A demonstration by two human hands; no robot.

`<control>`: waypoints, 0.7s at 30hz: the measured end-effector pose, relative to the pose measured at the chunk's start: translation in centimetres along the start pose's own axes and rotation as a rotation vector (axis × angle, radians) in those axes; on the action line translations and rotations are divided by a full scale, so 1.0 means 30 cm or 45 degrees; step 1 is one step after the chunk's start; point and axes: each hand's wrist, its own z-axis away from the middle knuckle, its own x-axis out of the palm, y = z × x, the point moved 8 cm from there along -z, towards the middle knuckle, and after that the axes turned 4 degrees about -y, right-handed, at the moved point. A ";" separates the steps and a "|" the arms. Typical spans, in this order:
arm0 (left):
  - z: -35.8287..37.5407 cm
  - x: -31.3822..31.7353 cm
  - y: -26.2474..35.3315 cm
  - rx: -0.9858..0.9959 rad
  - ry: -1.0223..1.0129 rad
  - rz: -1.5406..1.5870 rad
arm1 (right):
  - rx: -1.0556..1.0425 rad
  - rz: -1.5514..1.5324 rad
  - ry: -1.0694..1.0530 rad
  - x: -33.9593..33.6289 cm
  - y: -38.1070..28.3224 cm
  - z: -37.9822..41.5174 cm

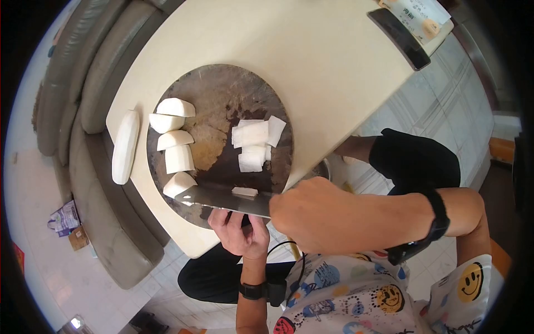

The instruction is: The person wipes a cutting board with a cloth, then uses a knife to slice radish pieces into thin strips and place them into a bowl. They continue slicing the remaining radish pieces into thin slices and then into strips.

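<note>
My right hand [306, 214] is closed round the handle end of a cleaver [222, 199], its broad blade reaching left over the near edge of a round wooden chopping board [208, 80]. Curled fingers of my left hand [239, 234] are at the blade's near side; whatever they grip is hidden. A thin white slice [245, 191] lies on or against the blade. Beyond it, several flat white slices [253, 134] overlap on the board's right half. Thick chunks of peeled white root vegetable [179, 158], like daikon, line the left side, one [179, 183] beside the blade tip.
A whole peeled white root [126, 147] lies on the cream table [317, 50], left of the board. At the far right corner are a dark phone [399, 39] and a printed packet [420, 19]. A grey sofa [108, 183] stands past the table's left edge.
</note>
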 end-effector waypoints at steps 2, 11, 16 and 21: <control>-0.009 -0.003 0.006 0.009 0.014 0.004 | -0.034 0.055 0.055 0.017 -0.012 -0.020; -0.049 0.001 0.024 -0.040 0.066 0.036 | 0.159 0.013 0.112 -0.017 0.155 -0.021; -0.061 -0.085 0.000 -0.125 0.180 0.028 | 0.363 -0.712 0.111 -0.124 0.132 0.018; -0.067 -0.137 -0.057 -0.163 0.066 -0.017 | 0.374 -1.126 0.183 -0.130 0.158 0.019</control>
